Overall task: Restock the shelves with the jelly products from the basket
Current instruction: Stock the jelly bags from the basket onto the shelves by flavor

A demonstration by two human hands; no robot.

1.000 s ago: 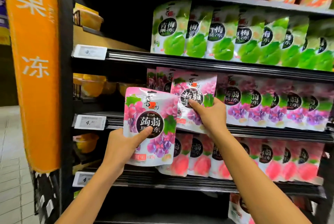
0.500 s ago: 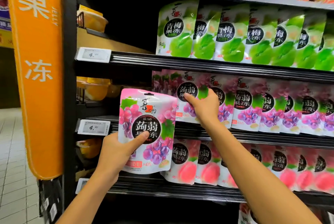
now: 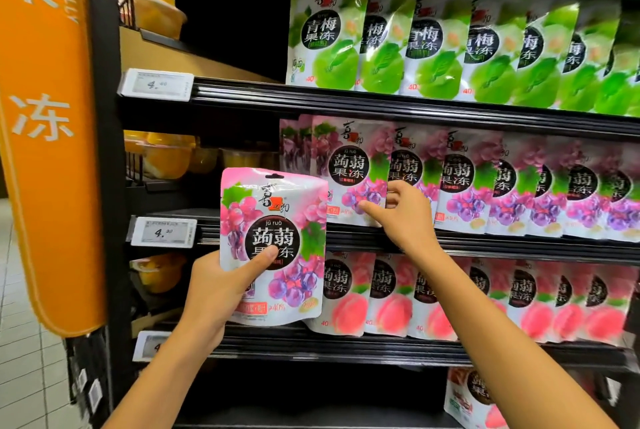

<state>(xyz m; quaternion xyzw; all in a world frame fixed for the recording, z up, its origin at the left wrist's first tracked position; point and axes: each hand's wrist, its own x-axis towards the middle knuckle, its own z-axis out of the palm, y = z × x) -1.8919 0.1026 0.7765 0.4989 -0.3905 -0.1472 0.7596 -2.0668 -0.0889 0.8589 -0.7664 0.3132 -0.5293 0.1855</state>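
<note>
left grip clasping glossy flat grape pouch, right grip pinching shelved pouch

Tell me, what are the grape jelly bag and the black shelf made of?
The grape jelly bag in the left hand looks like shiny plastic film: light glints on its smooth front. The black shelf looks like glossy metal, maybe plastic: its ridged edge catches light.

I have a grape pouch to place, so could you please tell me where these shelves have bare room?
Widest bare shelf: left of the green plum row. A narrower gap sits between the end pouch of the grape row and the yellow cups. Rightward, every row is packed, pouches overlapping.
</note>
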